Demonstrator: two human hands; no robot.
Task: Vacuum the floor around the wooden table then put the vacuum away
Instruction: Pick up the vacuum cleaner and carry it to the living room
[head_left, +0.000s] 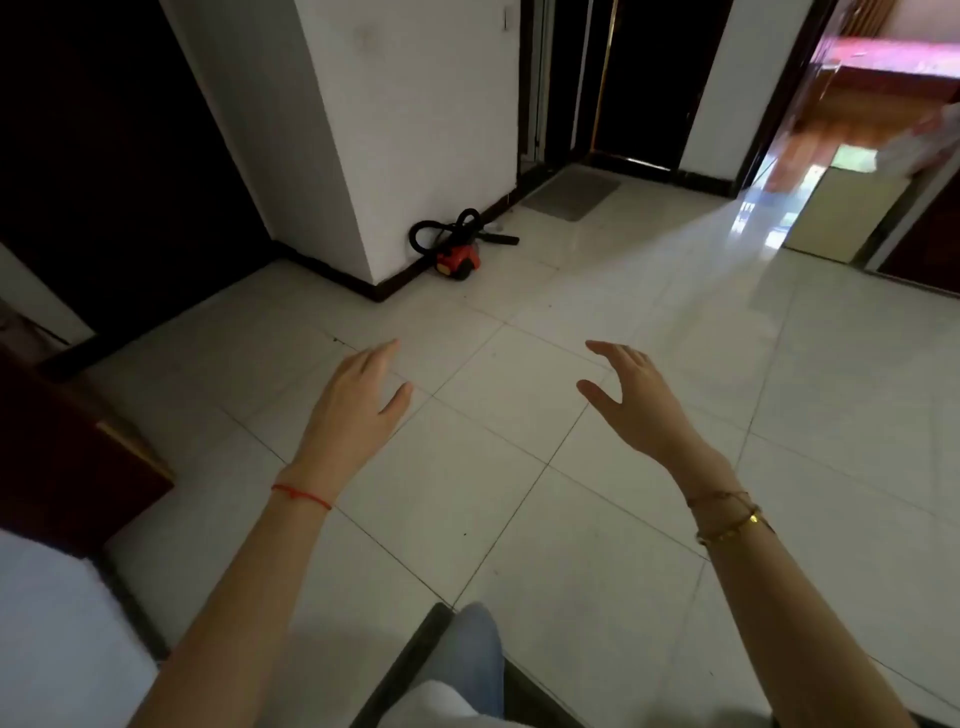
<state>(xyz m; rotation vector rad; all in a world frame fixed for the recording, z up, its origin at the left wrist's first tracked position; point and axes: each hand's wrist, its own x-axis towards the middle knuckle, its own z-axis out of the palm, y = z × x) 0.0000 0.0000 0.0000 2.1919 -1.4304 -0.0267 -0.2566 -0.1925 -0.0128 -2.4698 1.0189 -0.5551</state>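
Both hands, left hand (358, 400) and right hand (634, 400), spread, grip released, nothing held. Vacuum (457, 257) well ahead by wall; looped hose (441, 228) may snag or trip when lifted.

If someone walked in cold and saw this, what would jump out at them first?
Two bare, empty hands, the left hand and the right hand, spread open over the pale tiled floor. Beyond them, a small red vacuum with a coiled black hose sits on the floor against the white wall corner.

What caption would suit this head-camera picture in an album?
Both empty hands, left and right, reach over white tiles toward a red vacuum parked by the wall corner.
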